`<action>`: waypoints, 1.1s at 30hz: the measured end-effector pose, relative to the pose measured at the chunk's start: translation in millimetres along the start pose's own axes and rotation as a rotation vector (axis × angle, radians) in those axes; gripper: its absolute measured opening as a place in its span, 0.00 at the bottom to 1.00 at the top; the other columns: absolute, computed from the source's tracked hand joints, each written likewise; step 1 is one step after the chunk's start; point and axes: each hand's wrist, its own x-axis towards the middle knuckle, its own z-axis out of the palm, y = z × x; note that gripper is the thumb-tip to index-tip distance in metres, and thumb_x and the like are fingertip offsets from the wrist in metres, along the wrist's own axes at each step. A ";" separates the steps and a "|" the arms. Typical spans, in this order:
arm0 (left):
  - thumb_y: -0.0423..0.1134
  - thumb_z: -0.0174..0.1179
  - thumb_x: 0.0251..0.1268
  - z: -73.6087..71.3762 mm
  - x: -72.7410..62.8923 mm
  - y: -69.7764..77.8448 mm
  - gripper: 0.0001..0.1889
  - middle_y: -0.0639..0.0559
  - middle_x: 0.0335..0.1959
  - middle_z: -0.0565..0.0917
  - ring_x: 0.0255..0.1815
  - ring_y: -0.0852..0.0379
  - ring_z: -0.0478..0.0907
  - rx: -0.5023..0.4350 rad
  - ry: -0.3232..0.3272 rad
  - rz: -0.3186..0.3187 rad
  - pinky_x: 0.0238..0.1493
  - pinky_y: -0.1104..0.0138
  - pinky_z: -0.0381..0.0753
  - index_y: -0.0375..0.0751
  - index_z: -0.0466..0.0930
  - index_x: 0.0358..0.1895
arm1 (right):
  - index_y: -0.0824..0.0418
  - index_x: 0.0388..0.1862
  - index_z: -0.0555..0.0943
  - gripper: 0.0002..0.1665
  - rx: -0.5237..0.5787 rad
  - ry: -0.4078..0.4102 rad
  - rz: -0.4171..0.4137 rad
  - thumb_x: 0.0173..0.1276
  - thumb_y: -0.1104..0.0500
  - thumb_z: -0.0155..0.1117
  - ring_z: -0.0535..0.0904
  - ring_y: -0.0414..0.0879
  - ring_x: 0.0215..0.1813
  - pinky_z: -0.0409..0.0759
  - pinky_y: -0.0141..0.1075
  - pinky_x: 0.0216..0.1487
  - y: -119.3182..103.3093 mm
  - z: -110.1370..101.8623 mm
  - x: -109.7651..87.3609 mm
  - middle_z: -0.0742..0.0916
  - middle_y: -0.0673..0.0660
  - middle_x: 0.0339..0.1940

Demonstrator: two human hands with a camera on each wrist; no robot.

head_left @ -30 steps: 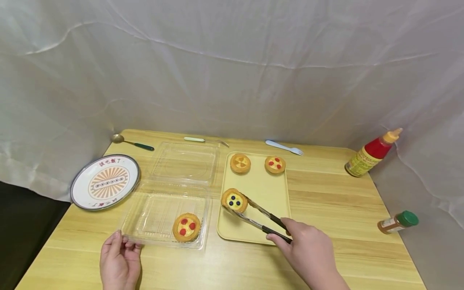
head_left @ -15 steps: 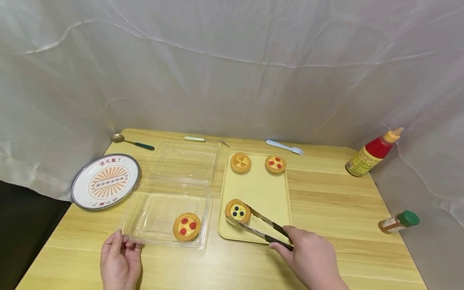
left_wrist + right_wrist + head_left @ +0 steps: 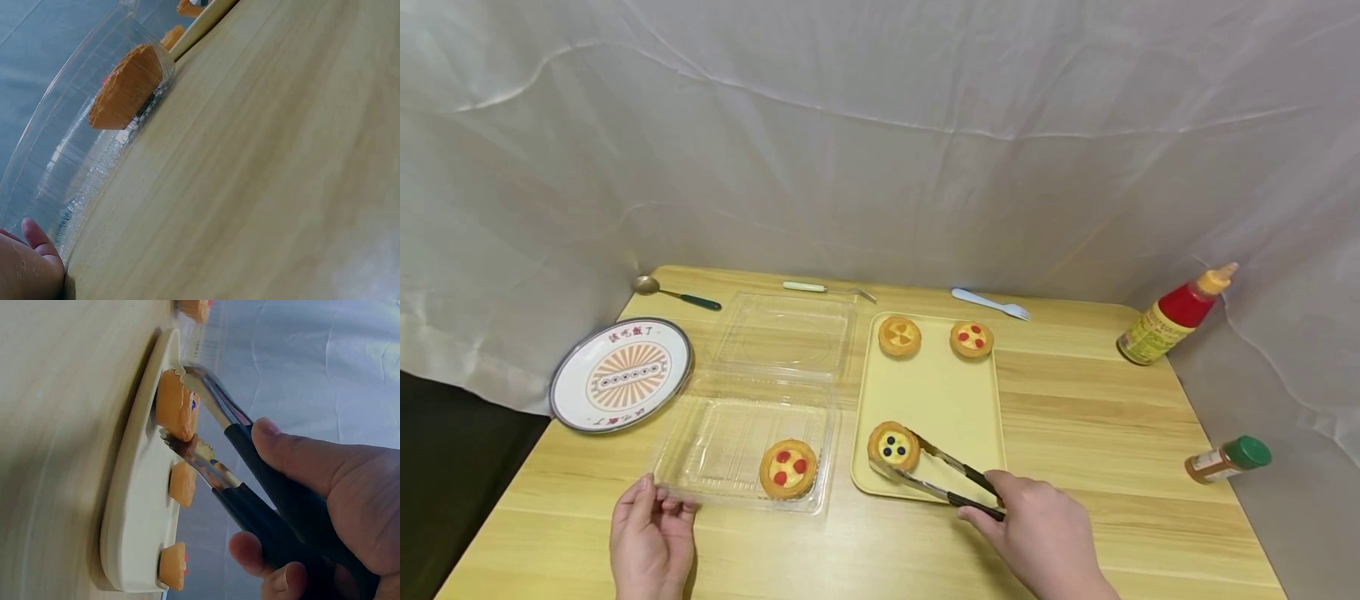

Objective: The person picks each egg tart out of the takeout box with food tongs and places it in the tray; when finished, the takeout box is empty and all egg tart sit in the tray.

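My right hand grips black-handled metal tongs. Their tips stand on either side of an egg tart with blueberries, at the front left of a pale yellow tray. In the right wrist view the tart sits low between the scalloped tips, close over the tray. With thumb and fingers, my left hand pinches the front left corner of a clear plastic clamshell box, its lid folded back. Inside, at the front right, lies a tart with red berries.
At the tray's far end sit a tart with orange wedges and a red-berry tart. A plate and spoon lie left. Two forks lie behind; a sauce bottle and green-capped jar are at right.
The right hand's tongs and the blueberry tart have shifted toward the tray's front and slightly right, then lower still. The left hand stays at the box corner.
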 end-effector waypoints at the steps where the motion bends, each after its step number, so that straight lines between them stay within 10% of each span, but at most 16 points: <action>1: 0.27 0.55 0.80 0.1 -0.1 -0.1 0.03 0.43 0.29 0.75 0.26 0.52 0.72 0.000 -0.001 0.000 0.27 0.58 0.81 0.30 0.76 0.43 | 0.49 0.37 0.85 0.26 -0.002 -0.003 0.005 0.52 0.36 0.85 0.67 0.37 0.18 0.64 0.38 0.17 0.0 0.8 0.0 0.74 0.40 0.16; 15: 0.28 0.54 0.81 -0.7 -0.3 -0.1 0.05 0.43 0.28 0.75 0.26 0.53 0.72 0.007 -0.032 -0.003 0.27 0.59 0.81 0.30 0.76 0.42 | 0.52 0.41 0.87 0.31 0.025 0.043 0.056 0.48 0.35 0.86 0.72 0.40 0.19 0.67 0.40 0.15 -0.4 3.7 1.2 0.83 0.45 0.21; 25: 0.27 0.54 0.81 1.9 1.6 -0.9 0.05 0.43 0.28 0.75 0.26 0.53 0.71 0.026 -0.012 0.006 0.26 0.60 0.80 0.30 0.75 0.41 | 0.52 0.41 0.85 0.33 0.054 0.253 -0.119 0.40 0.37 0.89 0.75 0.36 0.19 0.65 0.31 0.17 -13.3 3.6 12.9 0.85 0.41 0.24; 33: 0.27 0.54 0.81 1.6 0.4 -1.5 0.06 0.43 0.28 0.75 0.26 0.53 0.72 0.008 -0.014 0.013 0.27 0.60 0.80 0.29 0.76 0.40 | 0.51 0.41 0.87 0.33 0.046 0.234 -0.254 0.40 0.36 0.89 0.81 0.39 0.22 0.69 0.32 0.17 -44.5 -4.4 30.8 0.88 0.44 0.25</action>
